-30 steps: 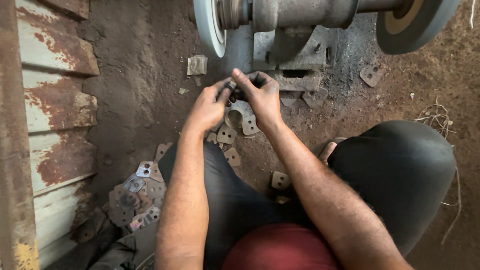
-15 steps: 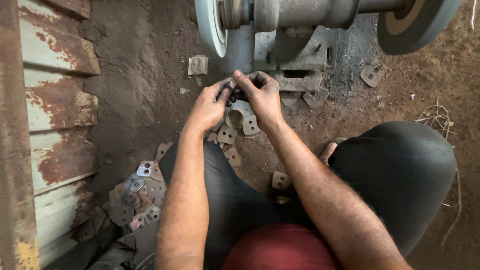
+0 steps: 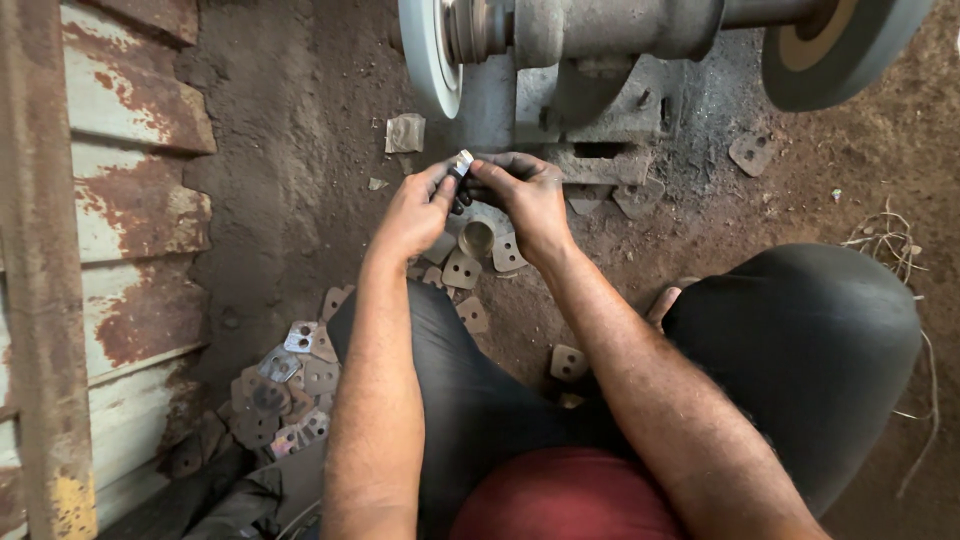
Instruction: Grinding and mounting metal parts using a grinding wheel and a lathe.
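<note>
Both hands, our left hand (image 3: 415, 215) and right hand (image 3: 525, 195), pinch one small metal plate (image 3: 463, 162) at fingertip level, just before the grinder's (image 3: 590, 60) white wheel (image 3: 428, 55). We judge we are readying its edge; the next move calls for a firm, steady grip near the wheel.

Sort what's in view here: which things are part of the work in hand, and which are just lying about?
In hand:
- small metal piece, pinched by left hand and right hand
- bench grinder just ahead
- flat metal plates under the hands

Lying about:
- plate pile by the left knee
- paper scrap
- rusty sheet wall
- dry twigs
</note>
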